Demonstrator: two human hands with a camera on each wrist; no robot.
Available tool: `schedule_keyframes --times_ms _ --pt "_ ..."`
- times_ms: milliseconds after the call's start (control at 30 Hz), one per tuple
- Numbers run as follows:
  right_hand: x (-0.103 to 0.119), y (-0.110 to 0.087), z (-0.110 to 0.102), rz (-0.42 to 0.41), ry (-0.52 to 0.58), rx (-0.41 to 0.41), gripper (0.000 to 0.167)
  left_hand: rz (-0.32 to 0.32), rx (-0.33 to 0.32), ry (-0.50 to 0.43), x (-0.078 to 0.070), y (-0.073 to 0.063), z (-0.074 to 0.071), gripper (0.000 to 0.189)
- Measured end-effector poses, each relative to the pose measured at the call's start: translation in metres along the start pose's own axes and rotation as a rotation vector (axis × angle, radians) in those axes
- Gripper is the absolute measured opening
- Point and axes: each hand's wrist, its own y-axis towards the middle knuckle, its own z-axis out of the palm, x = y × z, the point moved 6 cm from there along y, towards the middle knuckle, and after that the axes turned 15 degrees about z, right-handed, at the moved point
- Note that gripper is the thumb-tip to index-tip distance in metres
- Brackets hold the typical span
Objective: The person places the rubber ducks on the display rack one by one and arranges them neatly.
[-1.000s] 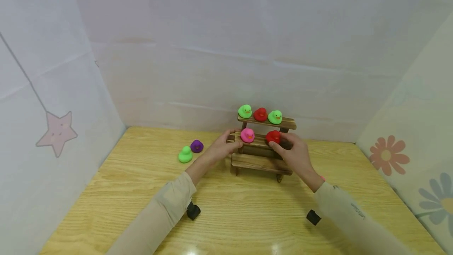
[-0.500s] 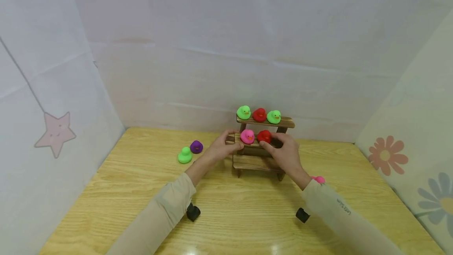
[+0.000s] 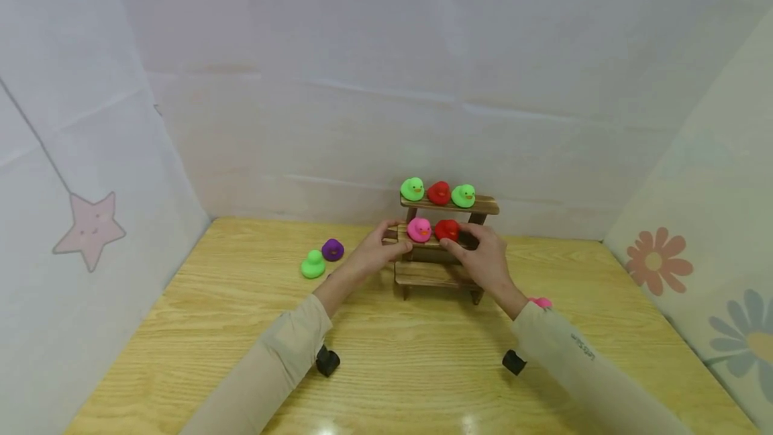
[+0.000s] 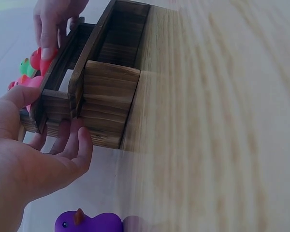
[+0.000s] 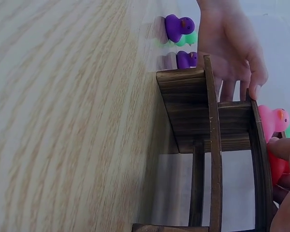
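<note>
A three-step wooden shelf (image 3: 431, 275) stands on the table. My left hand (image 3: 374, 250) grips the left end of its middle step, thumb in front and fingers around the side. On that step a pink rubber duck (image 3: 419, 229) sits close to the left thumb. Just right of it is a red rubber duck (image 3: 446, 229), which my right hand (image 3: 488, 257) pinches between thumb and fingers. The right fingertips behind the duck are partly hidden. Along the top step sit a green duck (image 3: 413, 189), another red duck (image 3: 439, 193) and a second green duck (image 3: 464, 196).
Left of the shelf, a green duck (image 3: 313, 264) and a purple duck (image 3: 333, 250) lie on the table (image 3: 386, 368). Two purple ducks show in the right wrist view, one upper purple duck (image 5: 178, 27) nearer the top. A pink duck (image 3: 540, 302) is partly behind the right forearm.
My right hand has slid the red duck left along the middle step, up beside the pink duck. The left hand has kept its place on the shelf.
</note>
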Motion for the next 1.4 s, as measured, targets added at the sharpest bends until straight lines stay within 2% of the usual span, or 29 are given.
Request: schedule_keyframes --times_ms 367,567,867,1067,1400 --pt "0.001 -0.001 0.002 -0.038 -0.011 0.004 0.056 0.001 -0.002 -0.011 0.002 0.000 -0.001 0.066" --pt "-0.002 -0.004 0.000 -0.051 0.020 0.022 0.062 -0.011 -0.002 0.002 0.004 -0.001 -0.002 0.066" --pt "-0.008 -0.015 -0.017 -0.158 0.045 0.048 0.058 -0.009 0.005 0.006 0.002 0.000 -0.002 0.067" --pt "-0.014 -0.025 -0.027 -0.151 0.048 0.076 0.056 -0.008 0.020 0.014 0.004 0.000 -0.002 0.067" --pt "-0.024 -0.037 -0.047 -0.168 -0.009 0.037 0.047 0.010 0.015 0.017 0.004 0.001 -0.002 0.066"
